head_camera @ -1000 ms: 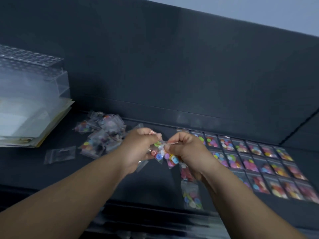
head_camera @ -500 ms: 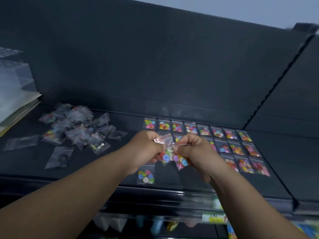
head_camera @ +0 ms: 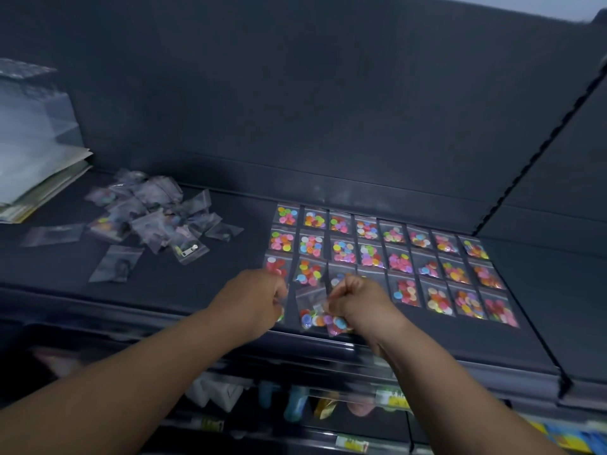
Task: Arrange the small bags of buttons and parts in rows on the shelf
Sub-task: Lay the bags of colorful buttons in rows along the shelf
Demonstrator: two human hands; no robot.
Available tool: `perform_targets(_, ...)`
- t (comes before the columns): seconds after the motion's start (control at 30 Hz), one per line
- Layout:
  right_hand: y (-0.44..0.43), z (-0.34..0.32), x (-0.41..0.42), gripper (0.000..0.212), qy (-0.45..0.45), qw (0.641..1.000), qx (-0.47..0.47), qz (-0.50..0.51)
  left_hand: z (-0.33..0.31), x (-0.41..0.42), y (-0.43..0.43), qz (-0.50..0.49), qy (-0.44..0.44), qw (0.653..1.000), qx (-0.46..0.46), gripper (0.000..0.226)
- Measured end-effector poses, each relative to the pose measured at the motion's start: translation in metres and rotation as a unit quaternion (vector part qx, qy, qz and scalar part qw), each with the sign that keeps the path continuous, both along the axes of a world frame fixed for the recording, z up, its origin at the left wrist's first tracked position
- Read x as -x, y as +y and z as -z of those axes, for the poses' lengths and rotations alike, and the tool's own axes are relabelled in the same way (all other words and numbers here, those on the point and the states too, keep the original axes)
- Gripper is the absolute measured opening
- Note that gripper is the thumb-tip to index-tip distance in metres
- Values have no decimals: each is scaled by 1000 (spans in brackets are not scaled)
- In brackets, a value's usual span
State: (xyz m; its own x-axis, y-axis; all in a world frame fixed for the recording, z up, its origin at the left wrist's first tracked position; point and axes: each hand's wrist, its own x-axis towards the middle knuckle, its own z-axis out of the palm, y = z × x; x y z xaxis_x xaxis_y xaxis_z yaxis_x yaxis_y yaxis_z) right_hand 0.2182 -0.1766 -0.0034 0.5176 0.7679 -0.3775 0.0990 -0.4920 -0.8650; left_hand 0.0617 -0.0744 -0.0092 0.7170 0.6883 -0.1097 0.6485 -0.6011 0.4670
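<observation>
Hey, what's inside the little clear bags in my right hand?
Coloured buttons show through the clear bags: blue, red, orange, purple. The right hand covers the bags' upper right parts, so anything inside there cannot be seen.

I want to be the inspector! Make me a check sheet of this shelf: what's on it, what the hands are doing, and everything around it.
Surface: dark shelf, flat, with bags lying on it.
Job's things: rows of button bags in a neat grid on the right; loose pile of bags unsorted on the left; held bags near the front.
Clutter: clear box and stacked papers at far left.
Grips: right hand pinches the held bags; left hand is curled close by, unclear whether it holds anything.
Cables: nothing seen.
Surroundings: dark back panel; lower shelf with goods and price tags, blurred.
</observation>
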Motion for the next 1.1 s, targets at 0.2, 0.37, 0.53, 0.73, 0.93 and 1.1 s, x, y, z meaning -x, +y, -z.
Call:
perform_targets(0.2,0,1,1,12,-51,998,20,-13,3,-1,-6,24,-45,997,-63,11)
perform_targets(0.37,-8,-10,-9,7,-73,996,30,-38,3,-11,-13,92,-76,987,-103,22)
perform_targets(0.53,-22,-23,-25,16,-26,1000,-8,2,11,-20,-21,177,-55,976,-117,25)
perform_targets(0.73,-20,-16,-30,8,-105,994,20,-27,17,-18,-20,217,-38,969,-111,27)
perform_targets(0.93,-27,-6,-22,34,-438,894,49,-82,18,-16,-19,215,-51,967,-125,27)
perform_targets(1.1,-31,4,-17,11,-390,909,19,-143,20,-14,-22,225,-36,965,-129,28)
